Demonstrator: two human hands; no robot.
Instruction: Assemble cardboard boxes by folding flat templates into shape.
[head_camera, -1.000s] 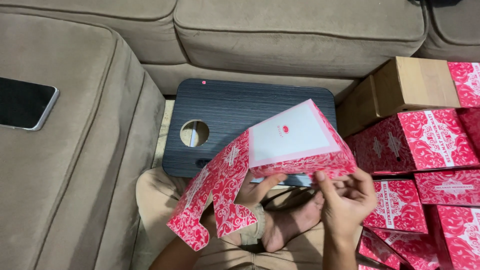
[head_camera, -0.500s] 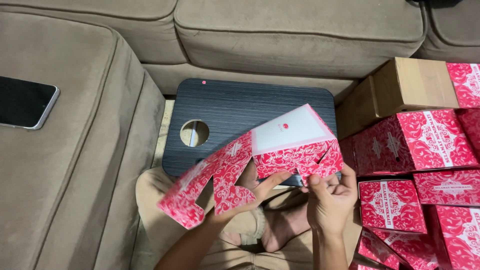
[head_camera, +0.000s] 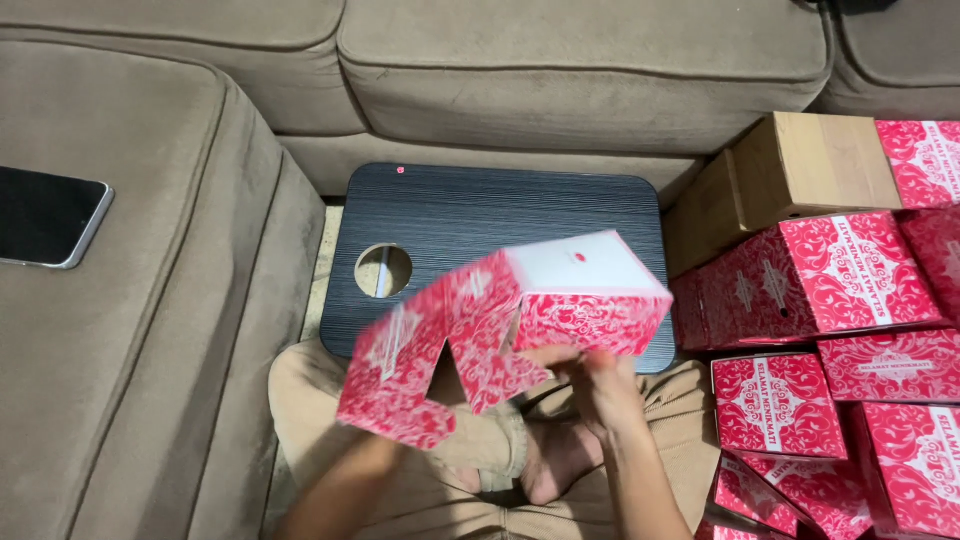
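Right hand (head_camera: 600, 385) grasps a red-and-white patterned cardboard box (head_camera: 520, 315), half-folded, above a dark wood-grain lap tray (head_camera: 480, 215); left hand's grip hidden.

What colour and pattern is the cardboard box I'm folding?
The cardboard box is red-pink with white ornamental swirls outside and plain white inside, seen in the head view.

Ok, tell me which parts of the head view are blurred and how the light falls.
Head view: the red patterned box is smeared by motion, its hanging flaps worst; the right hand beneath it is blurred too, and the left hand is mostly hidden behind the flaps. The dark lap tray, the phone and the stacked red boxes are sharp. Light is soft and even, with no harsh glare.
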